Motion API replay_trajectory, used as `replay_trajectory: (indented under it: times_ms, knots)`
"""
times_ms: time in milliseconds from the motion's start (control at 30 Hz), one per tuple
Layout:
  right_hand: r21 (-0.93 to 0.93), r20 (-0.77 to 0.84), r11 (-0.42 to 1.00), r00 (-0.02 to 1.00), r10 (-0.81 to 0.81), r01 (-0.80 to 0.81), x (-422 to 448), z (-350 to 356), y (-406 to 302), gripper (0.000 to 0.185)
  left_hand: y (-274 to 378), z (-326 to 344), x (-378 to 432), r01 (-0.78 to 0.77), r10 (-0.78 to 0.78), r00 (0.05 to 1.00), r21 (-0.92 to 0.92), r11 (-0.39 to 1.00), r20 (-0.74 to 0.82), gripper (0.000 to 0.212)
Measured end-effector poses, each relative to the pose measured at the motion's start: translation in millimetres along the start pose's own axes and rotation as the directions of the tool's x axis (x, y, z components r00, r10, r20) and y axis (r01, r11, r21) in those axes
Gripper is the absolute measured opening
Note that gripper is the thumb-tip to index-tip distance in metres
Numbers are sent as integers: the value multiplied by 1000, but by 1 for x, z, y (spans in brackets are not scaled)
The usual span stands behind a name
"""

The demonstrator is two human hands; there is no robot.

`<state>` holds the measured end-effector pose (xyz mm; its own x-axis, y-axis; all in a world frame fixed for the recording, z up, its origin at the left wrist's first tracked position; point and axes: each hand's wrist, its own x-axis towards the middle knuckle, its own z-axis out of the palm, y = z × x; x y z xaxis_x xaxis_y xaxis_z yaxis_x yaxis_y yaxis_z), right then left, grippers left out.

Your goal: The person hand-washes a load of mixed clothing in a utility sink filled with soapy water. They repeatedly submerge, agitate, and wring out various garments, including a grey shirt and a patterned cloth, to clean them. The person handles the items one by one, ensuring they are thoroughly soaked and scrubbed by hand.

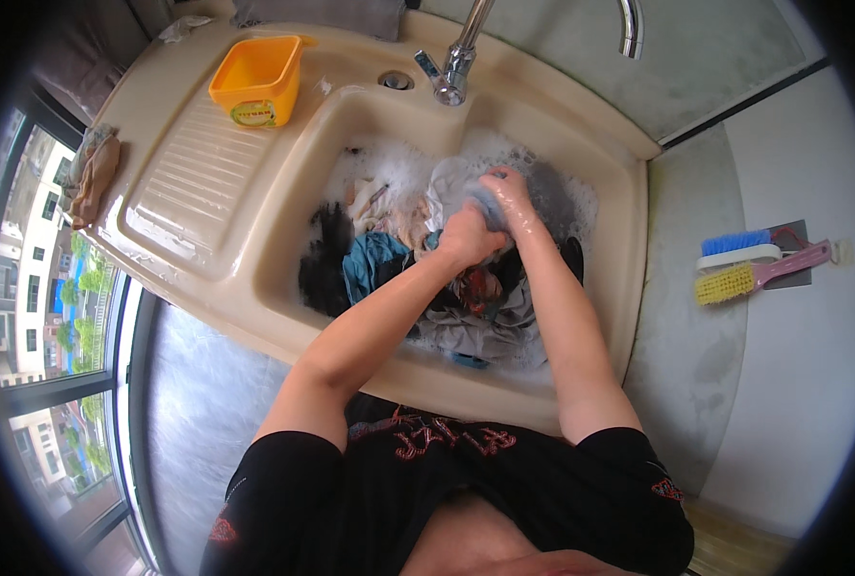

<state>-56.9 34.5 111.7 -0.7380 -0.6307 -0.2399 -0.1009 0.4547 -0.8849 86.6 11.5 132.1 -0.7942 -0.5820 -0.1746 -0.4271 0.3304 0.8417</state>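
Note:
My left hand (468, 234) and my right hand (510, 194) are close together over a laundry sink (274, 252). Both grip a wet grey-blue cloth (486, 204) between them, partly hidden by the fingers. Suds (398, 165) spread over the water around several soaking garments. To the left of my hands lie a teal garment (370, 263) and a black one (323, 245). A wet grey garment (470, 337) is bunched below my wrists, nearer to me. White fabric (447, 180) touches the suds just beyond my left hand.
A chrome faucet (450, 83) rises behind the basin. The ribbed washboard (197, 165) is to the left, with an orange plastic tub (258, 86) on it. A crumpled brown cloth (96, 173) hangs at the left edge. Blue (735, 243) and yellow scrub brushes (726, 283) hang on the right wall.

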Motion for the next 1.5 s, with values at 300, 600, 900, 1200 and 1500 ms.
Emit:
replay_trajectory:
  times_ms: [300, 600, 900, 1200, 1500]
  knots:
    - [-493, 302, 847, 952, -49, 199, 9, 10, -6, 29, -13, 16, 13, 133, -127, 990, -643, 754, 55, 47]
    - [655, 633, 745, 629, -453, -123, -26, -38, -11, 48, 18, -10, -5, 484, 153, 869, -747, -456, 470, 25]
    - [967, 245, 164, 888, -389, -195, -38, 1, -32, 33, 35, -39, -4, 472, 291, 878, -783, -405, 379, 31]
    - [527, 293, 850, 939, -178, -3, -41, -7, -81, 18, 26, -27, -6, 90, -33, 996, -865, 493, 85, 29]
    - [-11, 77, 968, 965, -249, 251, -24, 26, -35, 32, -25, 11, 11, 5, -54, 985, -291, 957, -162, 58]
